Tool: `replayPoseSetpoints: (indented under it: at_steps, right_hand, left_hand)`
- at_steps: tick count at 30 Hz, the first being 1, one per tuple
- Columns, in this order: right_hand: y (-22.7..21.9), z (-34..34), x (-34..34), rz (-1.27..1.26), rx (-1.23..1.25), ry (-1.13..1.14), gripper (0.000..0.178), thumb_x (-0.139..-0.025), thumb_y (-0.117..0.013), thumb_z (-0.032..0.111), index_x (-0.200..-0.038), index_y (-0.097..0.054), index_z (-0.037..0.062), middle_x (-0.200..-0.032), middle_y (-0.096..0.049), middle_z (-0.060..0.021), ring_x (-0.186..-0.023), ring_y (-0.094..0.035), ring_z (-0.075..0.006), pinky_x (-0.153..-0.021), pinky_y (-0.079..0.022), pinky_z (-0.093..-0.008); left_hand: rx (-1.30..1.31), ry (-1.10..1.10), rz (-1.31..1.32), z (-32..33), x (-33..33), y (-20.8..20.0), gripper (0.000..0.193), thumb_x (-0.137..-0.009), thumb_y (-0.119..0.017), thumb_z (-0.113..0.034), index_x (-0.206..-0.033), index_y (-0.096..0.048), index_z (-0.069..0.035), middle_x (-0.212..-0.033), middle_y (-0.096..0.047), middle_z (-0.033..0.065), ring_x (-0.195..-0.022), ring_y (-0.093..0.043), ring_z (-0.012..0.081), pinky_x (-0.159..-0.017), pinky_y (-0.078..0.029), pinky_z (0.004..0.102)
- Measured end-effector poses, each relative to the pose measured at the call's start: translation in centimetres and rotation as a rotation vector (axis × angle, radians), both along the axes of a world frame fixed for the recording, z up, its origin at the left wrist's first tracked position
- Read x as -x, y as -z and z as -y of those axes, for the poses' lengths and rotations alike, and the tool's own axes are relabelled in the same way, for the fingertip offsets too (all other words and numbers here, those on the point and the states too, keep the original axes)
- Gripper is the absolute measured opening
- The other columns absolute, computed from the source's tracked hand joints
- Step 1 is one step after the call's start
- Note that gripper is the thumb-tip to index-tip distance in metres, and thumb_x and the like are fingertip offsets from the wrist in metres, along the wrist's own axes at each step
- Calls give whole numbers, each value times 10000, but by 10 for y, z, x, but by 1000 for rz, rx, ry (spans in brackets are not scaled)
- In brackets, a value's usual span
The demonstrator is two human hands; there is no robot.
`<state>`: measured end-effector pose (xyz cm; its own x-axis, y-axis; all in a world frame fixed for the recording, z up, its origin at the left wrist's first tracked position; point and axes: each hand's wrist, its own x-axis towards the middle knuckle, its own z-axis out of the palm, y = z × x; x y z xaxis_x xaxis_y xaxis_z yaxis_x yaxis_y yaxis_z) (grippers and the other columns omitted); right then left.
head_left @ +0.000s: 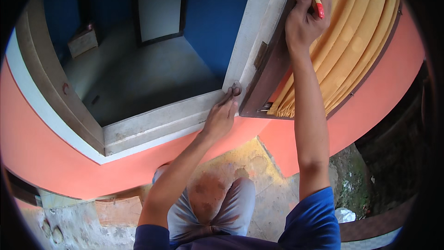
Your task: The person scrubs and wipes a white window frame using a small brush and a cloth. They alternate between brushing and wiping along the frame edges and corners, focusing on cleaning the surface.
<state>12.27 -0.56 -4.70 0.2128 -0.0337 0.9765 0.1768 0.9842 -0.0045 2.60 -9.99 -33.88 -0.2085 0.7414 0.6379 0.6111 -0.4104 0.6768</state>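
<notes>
My right hand [306,16] is raised high and grips a paintbrush with a red and pale handle [317,3], held against the dark brown window shutter [273,65]. My left hand [223,115] rests on the lower corner of the grey-white window frame [152,122], fingertips touching a small round fitting [236,86] at the corner. Whether the left hand holds anything is hidden by the fingers. A metal hinge [260,54] sits on the frame between the two hands.
An orange-yellow pleated curtain [351,37] hangs behind the shutter. The outer wall is salmon orange [55,157]. Through the window opening is a blue-walled room with a grey floor [143,74]. Below me lie stained concrete ground [217,190] and a white crumpled bag [344,214].
</notes>
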Motion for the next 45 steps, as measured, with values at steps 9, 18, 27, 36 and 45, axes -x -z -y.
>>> replayPoseSetpoints:
  at_steps: [9, 18, 27, 36, 45]
  right_hand:
    - [45, 40, -14, 657, -49, 312, 158, -987, -680, 182, -913, -704, 45, -867, -701, -120, -781, -677, -307, -699, -552, -404]
    - [161, 32, 44, 1260, 334, 375, 272, -964, -652, 224, -854, -691, -22, -730, -694, -232, -719, -715, -419, -691, -597, -506]
    - [180, 11, 51, 1348, 353, 329, 272, -909, -669, 209, -761, -712, -14, -746, -693, -267, -742, -702, -451, -745, -592, -503]
    - [152, 13, 56, 1367, 397, 183, 231, -910, -682, 184, -776, -686, -4, -738, -693, -253, -745, -699, -450, -732, -574, -514]
    - [162, 36, 44, 1390, 299, 298, 187, -878, -690, 172, -801, -696, 2, -727, -689, -235, -724, -706, -426, -717, -586, -515]
  left_hand:
    - [168, -357, 8, 46, 111, -4, 392, -1109, -419, -295, -1029, -640, 19, -1040, -709, 272, -956, -654, 499, -889, -497, 601]
    - [210, -398, 1, 46, 120, 5, 435, -1120, -382, -345, -1038, -653, -15, -1001, -724, 250, -940, -656, 509, -898, -481, 598]
    - [218, -416, 59, 49, 111, -6, 429, -1109, -408, -319, -972, -662, -2, -961, -727, 256, -914, -664, 515, -890, -495, 599]
    - [200, -459, 51, 47, 113, 0, 428, -1102, -414, -305, -947, -677, -4, -893, -728, 255, -870, -674, 509, -873, -501, 610]
    - [232, -472, 46, 48, 115, 0, 426, -1107, -407, -324, -994, -665, -4, -951, -732, 255, -922, -652, 513, -908, -476, 602]
